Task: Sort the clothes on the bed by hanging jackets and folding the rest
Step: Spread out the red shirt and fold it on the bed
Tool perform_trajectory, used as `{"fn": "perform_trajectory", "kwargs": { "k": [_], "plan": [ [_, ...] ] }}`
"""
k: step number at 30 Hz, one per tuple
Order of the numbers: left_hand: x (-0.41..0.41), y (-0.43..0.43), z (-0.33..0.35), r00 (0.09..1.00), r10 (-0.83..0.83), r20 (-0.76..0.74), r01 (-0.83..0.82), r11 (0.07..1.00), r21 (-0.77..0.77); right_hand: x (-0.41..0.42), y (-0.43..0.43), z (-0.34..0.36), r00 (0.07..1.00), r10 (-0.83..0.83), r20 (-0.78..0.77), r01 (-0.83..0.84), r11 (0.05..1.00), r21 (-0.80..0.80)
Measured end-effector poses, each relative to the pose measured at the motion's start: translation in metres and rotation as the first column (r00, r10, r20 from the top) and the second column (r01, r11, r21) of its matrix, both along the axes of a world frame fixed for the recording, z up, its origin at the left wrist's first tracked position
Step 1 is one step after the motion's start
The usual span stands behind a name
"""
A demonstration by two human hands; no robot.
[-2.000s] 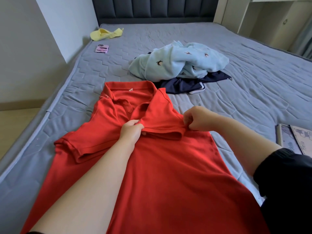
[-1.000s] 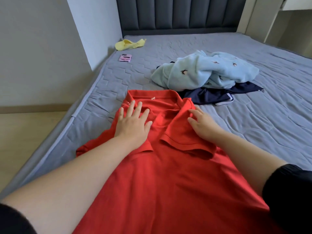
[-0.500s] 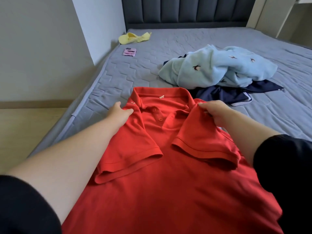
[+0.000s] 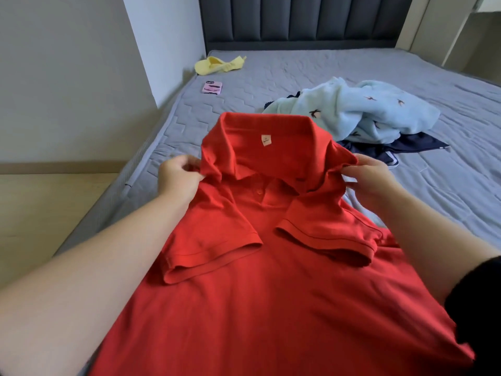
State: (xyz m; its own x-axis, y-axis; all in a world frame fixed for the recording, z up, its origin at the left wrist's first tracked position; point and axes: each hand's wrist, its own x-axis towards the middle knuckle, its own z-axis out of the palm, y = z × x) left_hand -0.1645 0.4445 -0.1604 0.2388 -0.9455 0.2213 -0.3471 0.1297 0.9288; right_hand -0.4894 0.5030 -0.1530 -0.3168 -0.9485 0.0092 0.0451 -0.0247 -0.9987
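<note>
**Left hand (image 4: pixel 177 179) and right hand (image 4: pixel 372 177) pinching red short-sleeved polo shirt's (image 4: pixel 271 294) shoulders**

Collar end's lifted, rest lies by the grey quilted mattress's (image 4: pixel 311 74) left edge. Middle: pale blue bird-print fleece (image 4: pixel 366 109) on a navy garment (image 4: pixel 401 147). Far left corner: yellow cloth (image 4: pixel 218 65), pink phone (image 4: pixel 212 87) nearby.

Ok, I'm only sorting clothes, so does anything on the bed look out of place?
Yes: a pink-cased phone lies on the mattress near its left edge, close to the yellow garment. It is not clothing.
</note>
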Motion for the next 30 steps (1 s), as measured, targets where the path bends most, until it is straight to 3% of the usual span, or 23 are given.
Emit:
{"fn": "perform_trajectory", "kwargs": {
  "k": [2,5,7,10,11,13,15,17,18,20,22,24,26,28,30],
  "plan": [
    [0.012,0.027,-0.004,0.997,-0.003,0.083,0.007,0.999,-0.044,-0.01,0.026,0.001,0.99,0.084,-0.117,-0.08,0.996,0.032],
    [0.028,0.066,-0.015,0.957,-0.046,0.287,0.09,0.986,-0.14,-0.023,0.06,0.0,0.902,0.157,-0.402,-0.078,0.976,0.205],
    [0.033,0.084,-0.022,0.931,-0.061,0.359,0.123,0.981,-0.152,-0.028,0.072,0.001,0.913,0.102,-0.395,0.007,0.964,0.266],
    [0.033,0.096,-0.021,0.919,-0.021,0.395,0.068,0.992,-0.106,-0.026,0.079,0.005,0.965,-0.008,-0.263,0.103,0.93,0.352],
    [0.033,0.097,-0.016,0.914,0.005,0.405,0.034,0.995,-0.09,-0.024,0.08,0.006,0.953,-0.003,-0.303,0.125,0.915,0.384],
    [0.032,0.097,-0.007,0.885,0.026,0.466,0.028,0.994,-0.109,-0.017,0.082,0.001,0.808,0.034,-0.588,0.221,0.908,0.356],
    [0.027,0.1,0.0,0.803,-0.024,0.595,0.161,0.971,-0.178,-0.007,0.084,-0.003,0.614,-0.06,-0.787,0.256,0.958,0.127],
    [0.018,0.11,0.003,0.67,-0.106,0.734,0.361,0.911,-0.198,0.01,0.087,-0.003,0.524,-0.1,-0.846,0.082,0.994,-0.067],
    [0.013,0.115,0.002,0.587,-0.131,0.799,0.449,0.874,-0.187,0.019,0.088,-0.006,0.436,-0.081,-0.896,-0.029,0.994,-0.103],
    [0.004,0.123,-0.005,0.362,-0.194,0.912,0.599,0.798,-0.067,0.035,0.09,-0.015,0.224,0.002,-0.975,-0.199,0.979,-0.044],
    [-0.001,0.126,-0.018,0.191,-0.27,0.944,0.607,0.788,0.103,0.046,0.093,-0.027,0.039,0.176,-0.984,-0.236,0.958,0.162],
    [-0.001,0.12,-0.028,0.209,-0.383,0.9,0.52,0.823,0.229,0.047,0.091,-0.035,-0.045,0.306,-0.951,-0.183,0.933,0.309],
    [-0.002,0.118,-0.027,0.363,-0.389,0.846,0.527,0.835,0.158,0.042,0.091,-0.034,0.024,0.258,-0.966,-0.183,0.951,0.25],
    [-0.009,0.121,-0.021,0.502,-0.312,0.807,0.584,0.811,-0.049,0.04,0.092,-0.028,0.224,0.102,-0.969,-0.266,0.963,0.039],
    [-0.011,0.123,-0.02,0.562,-0.298,0.772,0.607,0.782,-0.14,0.041,0.094,-0.023,0.374,0.068,-0.925,-0.345,0.936,-0.071]
  ]
}}
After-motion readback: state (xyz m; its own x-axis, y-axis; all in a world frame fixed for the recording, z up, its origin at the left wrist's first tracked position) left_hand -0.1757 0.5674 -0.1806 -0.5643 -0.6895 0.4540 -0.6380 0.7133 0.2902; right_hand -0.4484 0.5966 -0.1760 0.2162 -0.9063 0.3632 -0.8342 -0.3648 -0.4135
